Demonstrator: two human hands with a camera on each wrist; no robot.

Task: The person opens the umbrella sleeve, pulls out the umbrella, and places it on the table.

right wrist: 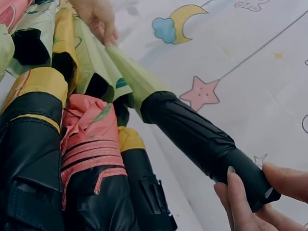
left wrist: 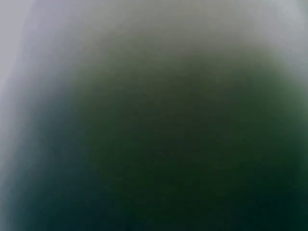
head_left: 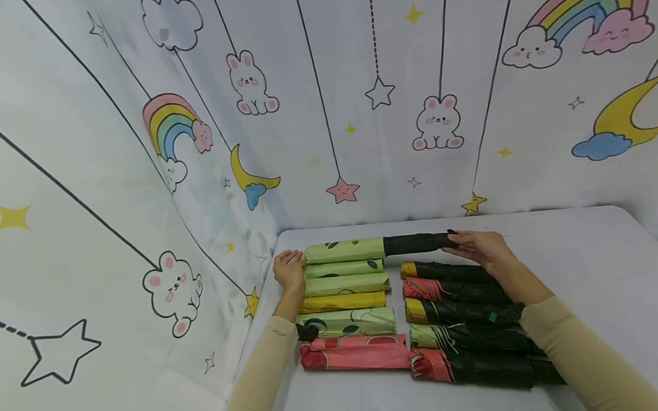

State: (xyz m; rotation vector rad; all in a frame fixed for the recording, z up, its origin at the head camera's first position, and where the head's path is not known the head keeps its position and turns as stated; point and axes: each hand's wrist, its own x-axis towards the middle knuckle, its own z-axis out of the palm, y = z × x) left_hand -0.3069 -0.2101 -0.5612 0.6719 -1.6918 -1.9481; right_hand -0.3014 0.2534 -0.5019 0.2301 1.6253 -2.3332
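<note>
A folded black umbrella [head_left: 416, 243] sticks out of a light green sleeve [head_left: 344, 250] at the far side of the table. My right hand [head_left: 482, 248] grips the umbrella's black handle end between thumb and fingers, as the right wrist view also shows. At the sleeve's other end, my left hand [head_left: 289, 270] pinches the green fabric. Sleeve and umbrella form one straight line between my hands. How much of the umbrella lies inside is hidden. The left wrist view is a dark greenish blur.
Several flat sleeves, among them a yellow sleeve [head_left: 343, 302] and a pink sleeve [head_left: 354, 356], lie stacked in a column at left. Several folded black umbrellas with coloured ends, one red-ended umbrella [right wrist: 91, 144] among them, lie under my right forearm. A patterned curtain [head_left: 303, 108] hangs behind the white table [head_left: 602, 267].
</note>
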